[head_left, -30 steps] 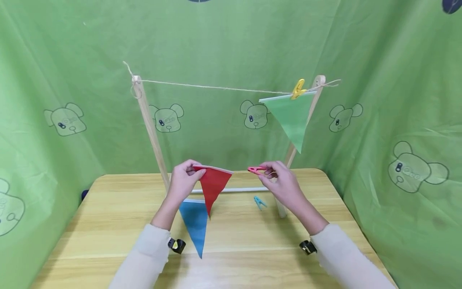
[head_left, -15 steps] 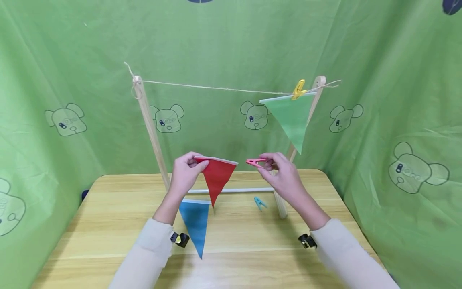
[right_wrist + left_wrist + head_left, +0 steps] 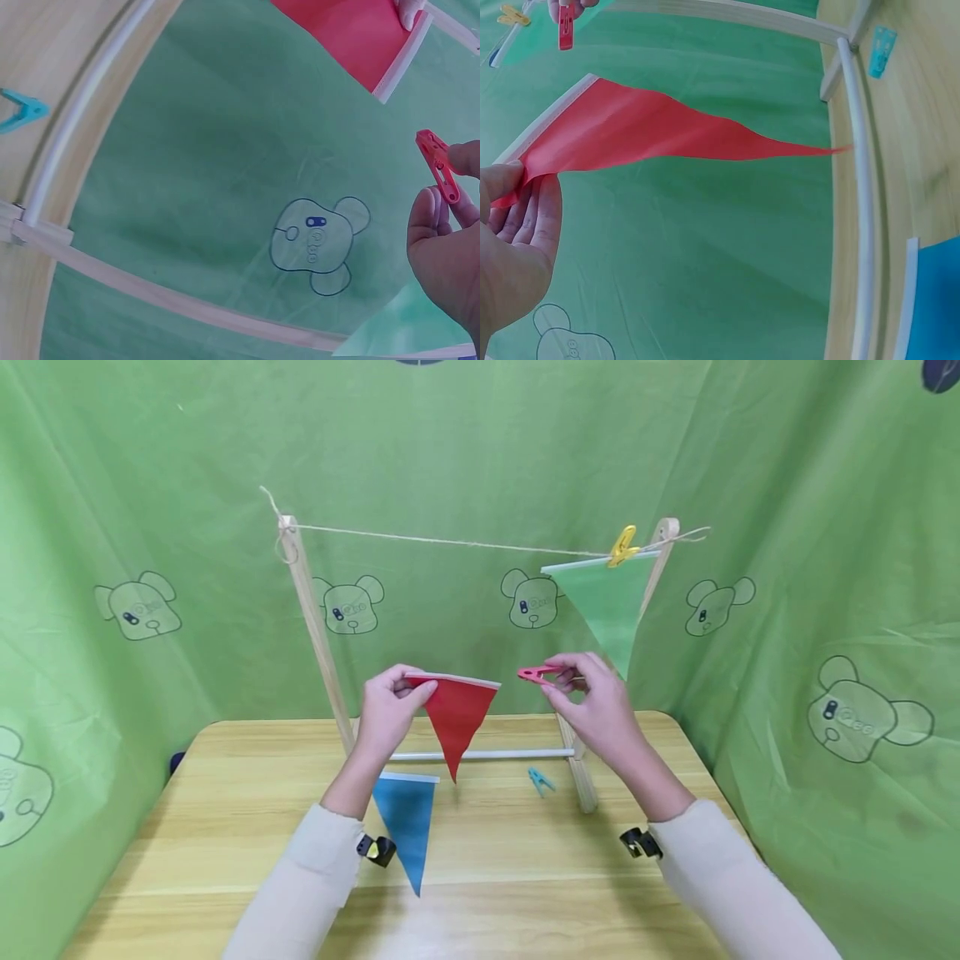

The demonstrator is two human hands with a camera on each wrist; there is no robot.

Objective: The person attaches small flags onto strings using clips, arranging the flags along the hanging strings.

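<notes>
My left hand (image 3: 388,712) pinches a red triangular pennant (image 3: 459,714) by the left end of its white top edge. The pennant hangs point down, and the left wrist view shows its red cloth (image 3: 645,127) wavy. In my right hand (image 3: 600,706) a red clothespin (image 3: 538,674) is held between thumb and fingers, its nose toward the pennant with a gap between them. Both hands are below the string (image 3: 450,541). A yellow clothespin (image 3: 622,547) fixes a green pennant (image 3: 606,602) to the string's right end.
Two wooden posts (image 3: 318,635) carry the string, with a white crossbar (image 3: 495,754) low between them. On the wooden table (image 3: 510,893) lie a blue pennant (image 3: 407,822) at left and a blue clothespin (image 3: 540,782) near the right post. A green patterned curtain (image 3: 450,452) surrounds it.
Both hands have risen toward the string, the left carrying the red pennant slightly right and the right carrying the red clothespin. The green and blue pennants stay where they were.
</notes>
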